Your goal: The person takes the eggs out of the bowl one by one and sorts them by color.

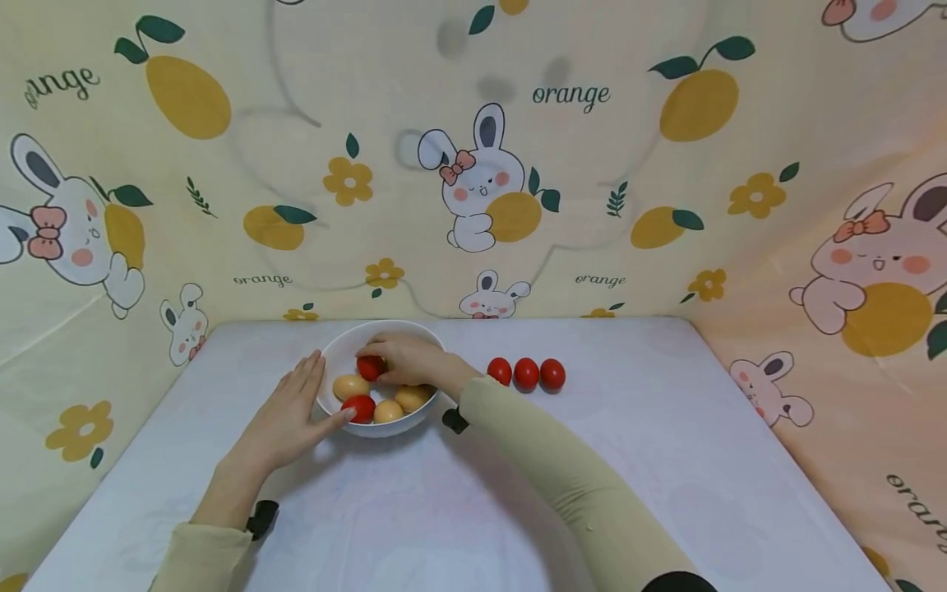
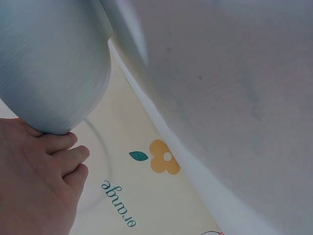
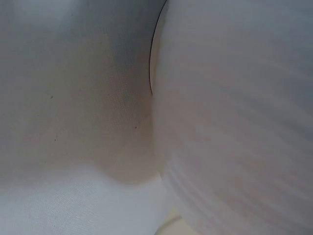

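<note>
In the head view a white bowl (image 1: 336, 345) stands near the far side of the table, holding red eggs and several tan eggs. My right hand (image 1: 414, 359) reaches in over the bowl's right rim, its fingers and thumb pinching a red egg (image 1: 370, 367). My left hand (image 1: 292, 411) rests along the bowl's left side with fairly straight fingers, the thumb reaching to the front rim by another red egg (image 1: 359, 409). Tan eggs (image 1: 351, 386) lie around them. In the left wrist view the left hand (image 2: 41, 171) touches the bowl's outer wall (image 2: 54, 63). The right wrist view shows the bowl's outer wall (image 3: 239, 122), with the right hand hidden.
Three red eggs (image 1: 526, 374) stand in a row on the white-covered table (image 1: 414, 510), right of the bowl. Behind rises a cloth backdrop (image 1: 414, 247) printed with rabbits and oranges. It also borders the table on the left and right.
</note>
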### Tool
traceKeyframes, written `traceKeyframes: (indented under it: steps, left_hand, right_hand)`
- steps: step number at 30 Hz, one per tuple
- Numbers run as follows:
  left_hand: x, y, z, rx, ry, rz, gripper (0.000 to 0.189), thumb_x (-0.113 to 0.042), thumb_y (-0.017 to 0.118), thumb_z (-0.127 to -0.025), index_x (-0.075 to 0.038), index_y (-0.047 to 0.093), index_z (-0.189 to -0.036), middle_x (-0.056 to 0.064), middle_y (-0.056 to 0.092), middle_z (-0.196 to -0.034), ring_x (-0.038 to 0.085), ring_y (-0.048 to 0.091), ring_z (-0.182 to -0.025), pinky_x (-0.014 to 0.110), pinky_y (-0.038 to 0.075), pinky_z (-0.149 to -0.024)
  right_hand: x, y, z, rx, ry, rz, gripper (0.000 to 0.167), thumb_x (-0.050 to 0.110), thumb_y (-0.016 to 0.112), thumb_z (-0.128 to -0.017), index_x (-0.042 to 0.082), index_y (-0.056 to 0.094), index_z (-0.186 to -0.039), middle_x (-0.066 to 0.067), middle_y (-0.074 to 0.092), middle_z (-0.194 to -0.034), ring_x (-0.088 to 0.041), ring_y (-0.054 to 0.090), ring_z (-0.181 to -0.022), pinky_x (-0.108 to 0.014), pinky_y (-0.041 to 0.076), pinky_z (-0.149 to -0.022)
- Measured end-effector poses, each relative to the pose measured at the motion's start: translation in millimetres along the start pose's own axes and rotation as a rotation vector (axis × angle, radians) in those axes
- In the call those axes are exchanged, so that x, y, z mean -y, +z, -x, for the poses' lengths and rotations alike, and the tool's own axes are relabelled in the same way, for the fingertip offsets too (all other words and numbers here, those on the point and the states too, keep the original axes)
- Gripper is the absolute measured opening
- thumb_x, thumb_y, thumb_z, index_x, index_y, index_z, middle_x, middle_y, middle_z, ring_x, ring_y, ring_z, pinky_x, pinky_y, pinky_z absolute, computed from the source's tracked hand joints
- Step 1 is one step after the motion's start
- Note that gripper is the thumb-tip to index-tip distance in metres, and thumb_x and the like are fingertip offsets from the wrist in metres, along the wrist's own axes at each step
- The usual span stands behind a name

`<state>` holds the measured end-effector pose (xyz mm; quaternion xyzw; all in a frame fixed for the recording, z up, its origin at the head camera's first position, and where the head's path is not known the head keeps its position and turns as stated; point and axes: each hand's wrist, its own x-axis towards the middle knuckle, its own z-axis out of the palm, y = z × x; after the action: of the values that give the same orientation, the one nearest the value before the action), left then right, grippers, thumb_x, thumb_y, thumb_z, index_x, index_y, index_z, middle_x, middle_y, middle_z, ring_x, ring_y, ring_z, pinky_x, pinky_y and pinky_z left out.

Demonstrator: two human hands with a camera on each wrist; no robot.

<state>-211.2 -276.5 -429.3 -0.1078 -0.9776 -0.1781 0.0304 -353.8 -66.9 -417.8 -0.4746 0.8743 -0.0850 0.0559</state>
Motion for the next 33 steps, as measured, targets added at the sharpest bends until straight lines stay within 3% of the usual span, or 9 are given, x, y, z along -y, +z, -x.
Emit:
traceKeyframes:
  steps: [12, 19, 33]
  left_hand:
    - [-1.7, -0.4, -0.3, -0.001, -0.008, 0.004, 0.11, -0.07, 0.057, -0.095, 0.01, 0.019, -0.161, 0.028, 0.016, -0.17, 0.049, 0.015, -0.156, 0.065, 0.017, -0.125]
    - [-1.6, 0.7, -0.1, 0.011, -0.024, -0.002, 0.111, -0.071, 0.057, -0.094, 0.009, 0.018, -0.161, 0.028, 0.015, -0.17, 0.049, 0.014, -0.156, 0.066, 0.017, -0.125]
    - [-0.8, 4.4, -2.2, 0.003, -0.032, 0.009, 0.11, -0.069, 0.06, -0.094, 0.008, 0.019, -0.162, 0.029, 0.016, -0.17, 0.05, 0.015, -0.155, 0.067, 0.017, -0.124]
  right_hand:
    - [1, -6, 7.6, -0.058, -0.023, -0.032, 0.056, 0.025, 0.076, -0.097, 0.018, 0.058, -0.15, -0.003, 0.055, -0.15, -0.02, 0.053, -0.135, -0.027, 0.04, -0.118]
    - [5, -12, 16.9, -0.103, 0.013, -0.031, 0.056, 0.028, 0.077, -0.097, 0.021, 0.058, -0.149, -0.001, 0.055, -0.151, -0.019, 0.052, -0.135, -0.029, 0.042, -0.116]
    - [7, -15, 49.5, -0.265, 0.05, -0.311, 0.063, 0.023, 0.079, -0.095, 0.022, 0.055, -0.152, -0.001, 0.05, -0.156, -0.02, 0.052, -0.138, -0.031, 0.051, -0.109]
